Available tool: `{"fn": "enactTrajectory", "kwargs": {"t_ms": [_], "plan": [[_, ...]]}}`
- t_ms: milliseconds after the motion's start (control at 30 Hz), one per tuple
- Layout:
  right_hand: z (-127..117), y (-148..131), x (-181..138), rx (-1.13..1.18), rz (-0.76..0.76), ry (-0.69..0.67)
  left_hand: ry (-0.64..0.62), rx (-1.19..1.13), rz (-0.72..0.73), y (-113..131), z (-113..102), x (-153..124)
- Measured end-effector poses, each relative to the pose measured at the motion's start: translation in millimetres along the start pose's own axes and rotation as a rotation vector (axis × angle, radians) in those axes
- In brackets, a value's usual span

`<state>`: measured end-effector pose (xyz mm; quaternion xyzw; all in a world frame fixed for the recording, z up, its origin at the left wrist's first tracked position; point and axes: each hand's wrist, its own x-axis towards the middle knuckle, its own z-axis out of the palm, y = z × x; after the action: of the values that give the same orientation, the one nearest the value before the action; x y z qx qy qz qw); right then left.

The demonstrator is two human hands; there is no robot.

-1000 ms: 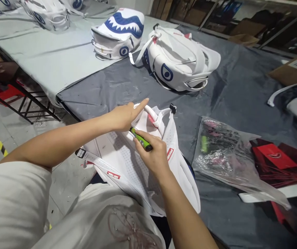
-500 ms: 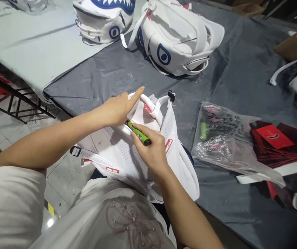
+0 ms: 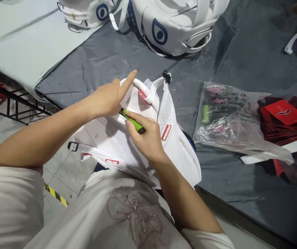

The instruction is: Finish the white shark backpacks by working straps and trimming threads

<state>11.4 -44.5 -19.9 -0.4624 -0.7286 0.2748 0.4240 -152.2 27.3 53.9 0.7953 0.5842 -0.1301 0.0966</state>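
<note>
A white backpack (image 3: 117, 138) leans against the table edge and my body, its strap side with red labels facing up. My left hand (image 3: 108, 98) grips its upper edge, beside the carry handle. One finger points outward; the others are curled out of sight. My right hand (image 3: 147, 138) is closed around a green stick-like tool with a black end (image 3: 135, 124). The tool's tip points toward my left hand and the backpack's top seam, partly hidden there, so I cannot tell its exact kind. A black cord lock (image 3: 167, 76) sits near the top of one strap.
Two white bags with blue eye patches, a nearer bag (image 3: 174, 31) and a farther bag (image 3: 86, 14), stand at the back. To the right lie a clear plastic bag (image 3: 223, 114) and red tags (image 3: 285, 112). The grey table covering (image 3: 99, 62) meets a pale tabletop (image 3: 16, 38).
The view has tilted and shifted, so the bags at the back sit higher in the picture. Both hands keep nearly the same hold on the backpack and the green tool.
</note>
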Motion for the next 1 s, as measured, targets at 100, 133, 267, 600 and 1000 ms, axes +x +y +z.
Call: {"fn": "enactTrajectory", "kwargs": {"t_ms": [100, 133, 267, 600, 1000], "plan": [[5, 3, 0, -0.013, -0.051, -0.003, -0.022, 0.012, -0.007, 0, -2, 1], [5, 4, 0, -0.030, -0.055, -0.005, -0.030, 0.021, -0.011, 0, -2, 2], [6, 7, 1, -0.039, -0.023, 0.009, -0.052, 0.098, -0.047, 3, -3, 5], [-9, 4, -1, -0.072, -0.057, -0.021, -0.081, 0.060, -0.011, 1, -8, 1], [-7, 5, 6, -0.018, -0.032, -0.051, -0.091, 0.047, -0.005, 1, -11, 4]]}}
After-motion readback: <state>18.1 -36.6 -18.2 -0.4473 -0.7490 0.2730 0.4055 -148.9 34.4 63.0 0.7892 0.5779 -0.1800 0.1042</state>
